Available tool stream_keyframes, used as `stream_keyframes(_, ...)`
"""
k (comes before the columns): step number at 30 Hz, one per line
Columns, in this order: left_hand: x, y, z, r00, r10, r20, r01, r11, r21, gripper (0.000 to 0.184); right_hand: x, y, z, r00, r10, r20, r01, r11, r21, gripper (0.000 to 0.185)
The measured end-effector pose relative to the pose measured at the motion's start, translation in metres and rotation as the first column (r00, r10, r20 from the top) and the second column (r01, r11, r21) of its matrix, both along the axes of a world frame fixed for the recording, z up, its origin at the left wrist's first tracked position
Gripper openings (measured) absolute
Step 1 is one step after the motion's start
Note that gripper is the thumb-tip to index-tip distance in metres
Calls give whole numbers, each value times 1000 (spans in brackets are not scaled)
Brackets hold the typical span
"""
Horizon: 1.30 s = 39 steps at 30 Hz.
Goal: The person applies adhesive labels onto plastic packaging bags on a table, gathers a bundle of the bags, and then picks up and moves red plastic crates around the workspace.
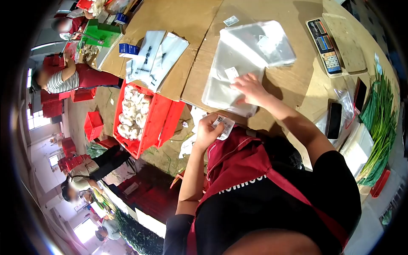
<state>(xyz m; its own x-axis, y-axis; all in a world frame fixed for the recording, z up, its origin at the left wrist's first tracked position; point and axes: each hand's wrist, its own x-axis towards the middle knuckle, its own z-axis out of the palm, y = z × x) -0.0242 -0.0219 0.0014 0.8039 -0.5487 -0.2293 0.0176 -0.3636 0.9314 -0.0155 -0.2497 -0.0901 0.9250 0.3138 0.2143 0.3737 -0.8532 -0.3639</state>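
Note:
My left hand [207, 132] is closed around a small stack of white printed labels [226, 127], held just off the table's near edge with the thumb on top. On a stack of clear plastic bags [221, 91] rests my right hand [251, 90], its fingers spread. Its fingertips touch a white label [231, 74] lying on the top bag. More clear bags [278, 49] overlap behind, with another label [263, 42] on them. A loose label [231, 21] lies on the cardboard-covered table further back.
Printed plastic bags [146, 57] and a blue box [128, 49] lie to the left. A red crate of garlic bulbs [133, 112] stands below. At right are a scale [327, 46], a phone [334, 120] and green stalks [380, 123]. Several people work at left.

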Motion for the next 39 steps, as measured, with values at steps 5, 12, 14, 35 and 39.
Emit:
stream_keyframes(5,0,7,-10,989,-87,120,79,995,65,8,-6,-5,-11,992,-113,-62,124,966,226,13)
stream_keyframes(12,2,12,-23,964,184,-193,-188,982,-4,12,25,-82,49,597,-785,-165,257,-8,966,18)
stream_keyframes(14,2,-7,-17,975,112,-192,-130,988,-83,15,14,-50,72,637,-715,287,358,605,711,26)
stream_keyframes(35,-5,11,-16,987,158,5,-158,987,20,14,-15,50,62,768,372,-521,217,615,758,16)
stream_keyframes(39,4,16,-16,963,229,-138,-203,962,181,24,-10,46,43,864,264,-429,212,582,785,14)
